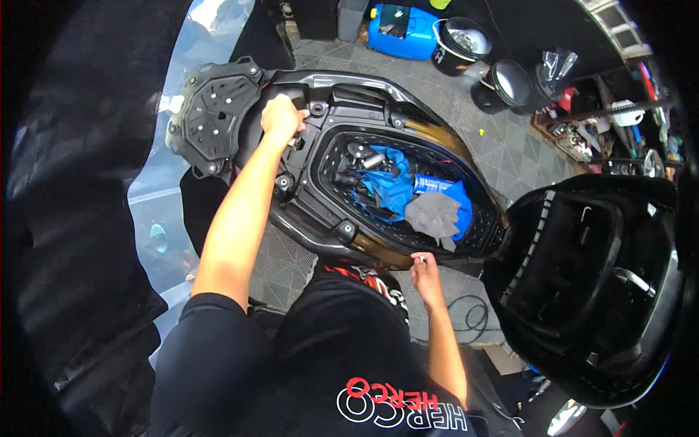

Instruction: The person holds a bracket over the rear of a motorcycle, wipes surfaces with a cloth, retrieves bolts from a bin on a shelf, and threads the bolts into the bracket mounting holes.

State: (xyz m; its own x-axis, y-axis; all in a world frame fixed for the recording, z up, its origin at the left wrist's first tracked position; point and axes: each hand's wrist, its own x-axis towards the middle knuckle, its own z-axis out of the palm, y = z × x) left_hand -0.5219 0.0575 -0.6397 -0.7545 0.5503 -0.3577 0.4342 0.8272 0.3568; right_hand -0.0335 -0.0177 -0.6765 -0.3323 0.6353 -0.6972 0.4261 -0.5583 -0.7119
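Fingers of the left hand [281,119] are curled inward at the black plastic rear deck [312,130] of the scooter, with the thumb directed toward the storage compartment; whether anything is gripped there cannot be determined. Thumb and index finger of the right hand [425,278] are pressed together, apparently on a small light-and-dark piece [421,260], too small to be identified. This hand is held just outside the bronze-brown side panel [382,251].

Beside the left hand, the black perforated rack plate [217,109] is mounted at the tail. Both sides of the rear deck are flanked by a glossy black curved grab rail [353,79]. Within the black, oblong storage compartment [325,154], a crumpled blue cloth [393,186] and a grey fabric glove [431,215] are contained.

As judged from the present arrangement, access is complete: the black moulded seat [568,269] is swung open and the rear deck is exposed. Work at the deck appears unfinished; the small piece is not placed, and the seat remains to be closed.
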